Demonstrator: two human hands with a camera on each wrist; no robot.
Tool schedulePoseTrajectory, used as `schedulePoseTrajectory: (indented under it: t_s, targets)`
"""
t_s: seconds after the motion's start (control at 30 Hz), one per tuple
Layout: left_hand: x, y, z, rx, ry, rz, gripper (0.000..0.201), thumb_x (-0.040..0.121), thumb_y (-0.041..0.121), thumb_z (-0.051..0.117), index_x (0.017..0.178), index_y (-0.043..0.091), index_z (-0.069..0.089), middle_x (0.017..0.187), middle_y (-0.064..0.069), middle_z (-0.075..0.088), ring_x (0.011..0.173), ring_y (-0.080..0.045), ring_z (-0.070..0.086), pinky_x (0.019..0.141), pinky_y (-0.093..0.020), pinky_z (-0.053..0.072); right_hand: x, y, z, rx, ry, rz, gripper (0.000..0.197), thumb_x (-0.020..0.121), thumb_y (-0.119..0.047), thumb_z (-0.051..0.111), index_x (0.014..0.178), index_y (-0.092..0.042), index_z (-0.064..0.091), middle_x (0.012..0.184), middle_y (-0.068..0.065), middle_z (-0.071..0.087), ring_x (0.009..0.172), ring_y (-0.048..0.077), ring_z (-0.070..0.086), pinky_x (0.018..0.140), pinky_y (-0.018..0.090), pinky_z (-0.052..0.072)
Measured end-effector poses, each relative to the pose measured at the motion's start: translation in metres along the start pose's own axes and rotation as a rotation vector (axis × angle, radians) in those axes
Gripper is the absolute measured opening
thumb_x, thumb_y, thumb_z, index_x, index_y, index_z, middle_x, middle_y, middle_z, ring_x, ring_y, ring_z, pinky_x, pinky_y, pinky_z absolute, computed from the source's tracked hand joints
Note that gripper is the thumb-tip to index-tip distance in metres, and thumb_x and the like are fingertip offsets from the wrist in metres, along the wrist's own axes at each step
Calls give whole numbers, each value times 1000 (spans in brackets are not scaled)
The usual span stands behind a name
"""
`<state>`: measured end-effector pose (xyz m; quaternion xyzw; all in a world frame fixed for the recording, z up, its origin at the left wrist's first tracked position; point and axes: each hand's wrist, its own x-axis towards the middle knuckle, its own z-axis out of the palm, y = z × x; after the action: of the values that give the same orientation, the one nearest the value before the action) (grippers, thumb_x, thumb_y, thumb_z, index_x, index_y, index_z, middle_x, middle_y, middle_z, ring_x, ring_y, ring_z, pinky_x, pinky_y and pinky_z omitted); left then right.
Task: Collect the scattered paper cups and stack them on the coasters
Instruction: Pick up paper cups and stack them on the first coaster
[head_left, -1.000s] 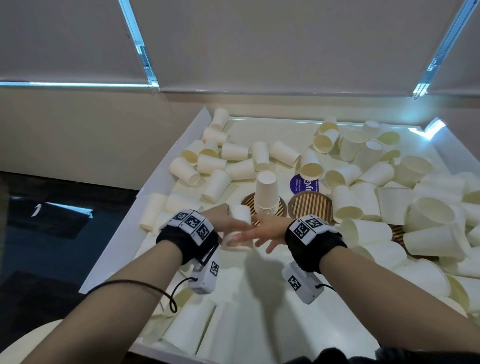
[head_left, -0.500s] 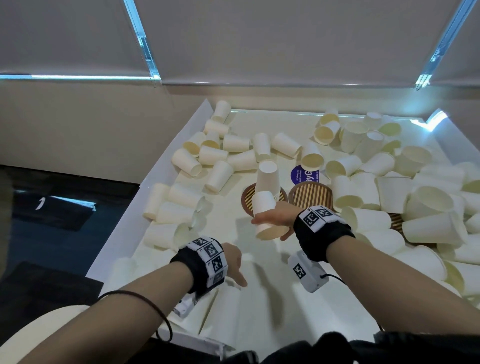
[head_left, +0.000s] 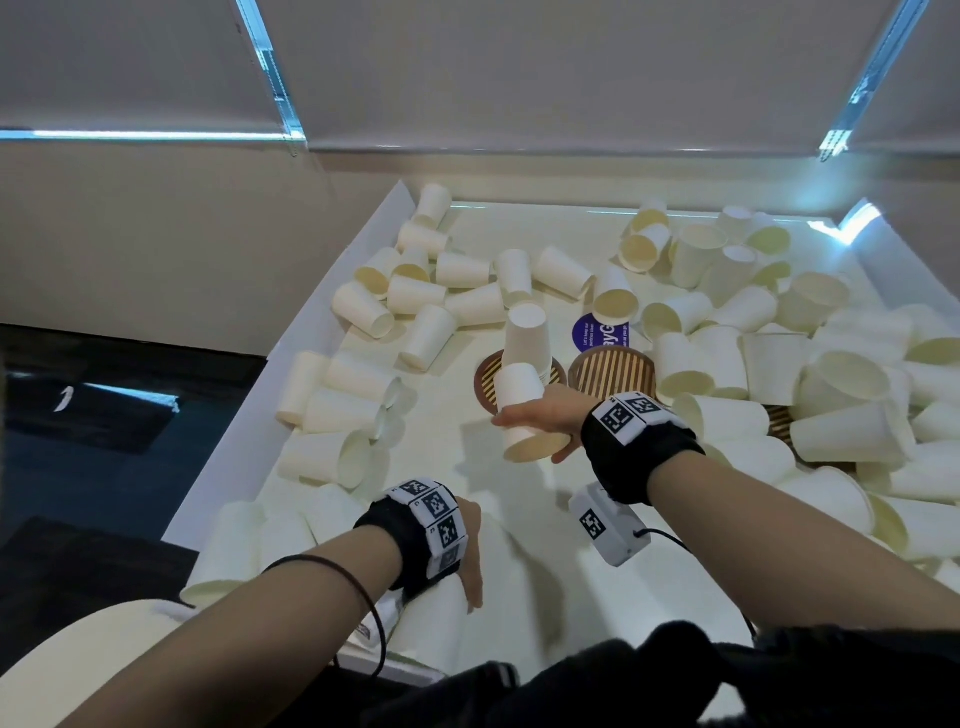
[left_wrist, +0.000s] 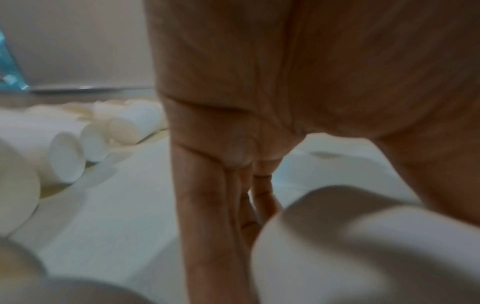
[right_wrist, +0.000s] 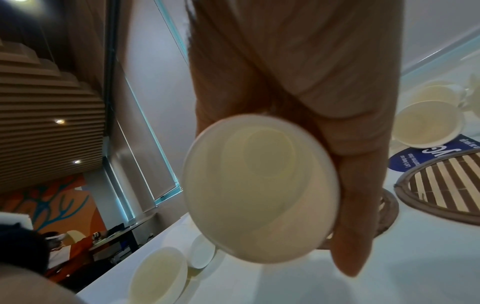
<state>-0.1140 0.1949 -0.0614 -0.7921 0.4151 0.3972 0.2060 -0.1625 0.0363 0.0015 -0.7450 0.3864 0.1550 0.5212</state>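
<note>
A: Why does the right hand (head_left: 540, 418) grip its cup (head_left: 524, 415) mouth-down?

B: Likely to cap the stack (head_left: 527, 340) on the coaster (head_left: 485, 387) beyond.

A: The left hand (head_left: 465, 545)?

B: Straight-fingered, touching a fallen cup (head_left: 431, 623) on the counter (head_left: 519, 571).

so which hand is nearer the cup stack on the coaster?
Right. The right hand holds a paper cup just in front of the cup stack; the left hand is far back at near-edge cups.

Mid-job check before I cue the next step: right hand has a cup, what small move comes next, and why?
Probably lift the held cup up and forward, then lower it mouth-down over the stack on the left coaster. The right hand grips it inverted, just short of and below the stack's top.
</note>
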Motion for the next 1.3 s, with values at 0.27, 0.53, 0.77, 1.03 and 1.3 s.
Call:
schedulePoseTrajectory:
  t_s: [0.27, 0.53, 0.77, 1.03, 1.3]
  targets:
    - [-21, -26, -75, -666, 266, -33, 59, 59, 43, 84, 108, 22, 58, 95, 3, 61, 83, -15, 61, 79, -29, 53, 6, -4, -9, 359, 138, -44, 70, 77, -55, 63, 127, -7, 49, 113, 13, 64, 96, 27, 64, 68, 33, 53]
    - [-20, -55, -123, -1604, 550, 33, 36, 79, 29, 74, 102, 6, 57, 106, -13, 62, 79, -21, 64, 58, -26, 58, 13, -11, -21, 848, 232, -28, 75, 71, -60, 62, 124, -7, 54, 110, 11, 64, 99, 32, 64, 85, 51, 54]
    - [0, -42, -131, -1838, 770, -23, 34, 74, 35, 76, 86, 8, 58, 108, -14, 65, 96, -29, 63, 89, -39, 53, 13, -17, -23, 1034, 183, -31, 52, 83, -47, 59, 122, -15, 51, 117, 11, 62, 101, 29, 58, 85, 46, 52]
    - [-6, 10, -136, -1854, 936, -90, 46, 77, 45, 69, 103, 16, 45, 99, -3, 55, 94, -24, 55, 90, -37, 47, 22, -25, -9, 1115, 208, -57, 88, 43, -54, 73, 120, -14, 58, 110, 12, 69, 96, 32, 66, 88, 47, 52]
    - [-24, 38, -133, -1690, 470, 261, 50, 76, 31, 72, 114, 12, 46, 103, -10, 63, 73, -19, 66, 52, -30, 57, 25, -23, -26, 1187, 302, -92, 71, 58, -63, 66, 107, -12, 59, 99, 13, 71, 87, 33, 69, 87, 52, 53]
